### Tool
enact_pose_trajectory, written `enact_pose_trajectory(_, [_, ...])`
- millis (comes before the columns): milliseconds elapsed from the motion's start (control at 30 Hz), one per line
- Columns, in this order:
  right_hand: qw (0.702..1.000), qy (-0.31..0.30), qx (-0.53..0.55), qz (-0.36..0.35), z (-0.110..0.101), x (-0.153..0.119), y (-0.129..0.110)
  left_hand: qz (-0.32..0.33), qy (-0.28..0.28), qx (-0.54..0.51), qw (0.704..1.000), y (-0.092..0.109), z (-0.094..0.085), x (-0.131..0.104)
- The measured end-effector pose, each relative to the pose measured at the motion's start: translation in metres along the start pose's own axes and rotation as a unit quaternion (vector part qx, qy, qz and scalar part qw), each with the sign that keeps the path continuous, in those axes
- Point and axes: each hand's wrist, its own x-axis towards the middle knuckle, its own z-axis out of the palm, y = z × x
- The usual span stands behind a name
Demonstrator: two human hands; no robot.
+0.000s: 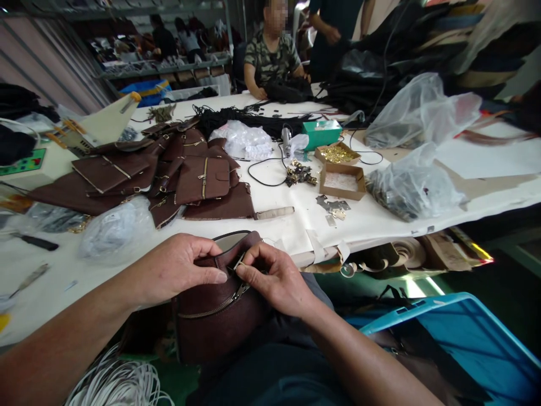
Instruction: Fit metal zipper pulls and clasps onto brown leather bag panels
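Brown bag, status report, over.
Left hand gripping brown bag. Right hand pinching small metal piece. Bag at table edge, zipper showing. Brown pieces beyond, clear of both hands.

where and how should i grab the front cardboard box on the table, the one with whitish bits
Probably pinch the cardboard box by its near wall, thumb outside, coming from the near edge of the table: its top is open and that wall stands upright, while the box of gold-coloured pieces sits close behind.
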Motion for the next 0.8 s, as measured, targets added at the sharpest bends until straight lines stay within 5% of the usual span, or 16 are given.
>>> enact_pose_trajectory(400, [0.999,0.002,-0.037,0.021,-0.011,-0.002,0.000,0.017,0.017,0.070,0.997,0.011,0.012,0.008])
enact_pose_trajectory(700, [0.992,0.113,-0.060,0.000,0.005,-0.012,0.007,0.051,0.059,0.186,0.980,0.031,0.034,0.008])
enact_pose_trajectory(800, [0.995,0.060,-0.083,0.005,-0.012,-0.015,0.004,0.104,0.084,0.276,0.952,0.020,0.041,0.014])
